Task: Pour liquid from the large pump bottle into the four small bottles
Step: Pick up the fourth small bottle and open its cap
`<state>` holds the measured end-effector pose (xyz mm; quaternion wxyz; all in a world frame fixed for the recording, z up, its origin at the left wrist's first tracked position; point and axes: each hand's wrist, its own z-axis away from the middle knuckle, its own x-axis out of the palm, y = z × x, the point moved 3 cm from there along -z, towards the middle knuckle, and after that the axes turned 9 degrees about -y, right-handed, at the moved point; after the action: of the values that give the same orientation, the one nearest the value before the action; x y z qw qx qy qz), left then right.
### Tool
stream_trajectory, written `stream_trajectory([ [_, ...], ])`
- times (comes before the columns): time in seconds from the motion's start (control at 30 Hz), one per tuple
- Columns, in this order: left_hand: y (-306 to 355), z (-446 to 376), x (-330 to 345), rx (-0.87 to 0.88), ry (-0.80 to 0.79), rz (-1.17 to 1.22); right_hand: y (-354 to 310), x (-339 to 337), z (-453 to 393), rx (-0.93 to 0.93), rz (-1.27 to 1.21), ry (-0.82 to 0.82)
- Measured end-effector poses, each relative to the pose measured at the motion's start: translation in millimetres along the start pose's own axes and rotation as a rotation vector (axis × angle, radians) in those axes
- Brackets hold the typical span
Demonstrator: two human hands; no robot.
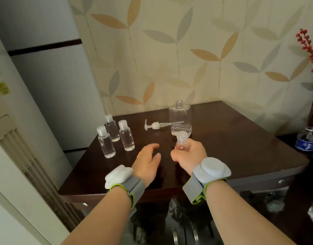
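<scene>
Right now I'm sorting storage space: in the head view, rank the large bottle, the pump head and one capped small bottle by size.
1. large bottle, upright, uncapped
2. and 3. unsure: pump head with its tube, lying flat, looks about as long as the front small bottle is tall.

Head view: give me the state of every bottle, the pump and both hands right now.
Large bottle: upright, uncapped, nearly empty.
Pump head: off, lying on the table.
Three small bottles: upright, capped, filled.
Fourth small bottle: capped, held by right hand.
Left hand: open, empty.
</scene>
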<state>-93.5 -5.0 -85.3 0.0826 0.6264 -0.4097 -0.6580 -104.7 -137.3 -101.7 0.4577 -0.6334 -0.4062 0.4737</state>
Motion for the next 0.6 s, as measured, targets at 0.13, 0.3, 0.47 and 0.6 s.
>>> stream_trajectory([
  [0.13,39,1,-15,0.292,-0.018,-0.097,-4,0,2,-0.062,0.062,0.014],
  [0.3,85,-19,-14,0.372,-0.338,-0.648,-9,2,1,-0.107,0.236,0.000],
  [0.47,91,-22,-13,0.355,-0.393,-0.937,-7,1,-3,-0.037,0.206,-0.041],
  [0.6,86,-16,-11,0.311,-0.314,-0.955,-17,2,2,-0.105,0.418,-0.036],
])
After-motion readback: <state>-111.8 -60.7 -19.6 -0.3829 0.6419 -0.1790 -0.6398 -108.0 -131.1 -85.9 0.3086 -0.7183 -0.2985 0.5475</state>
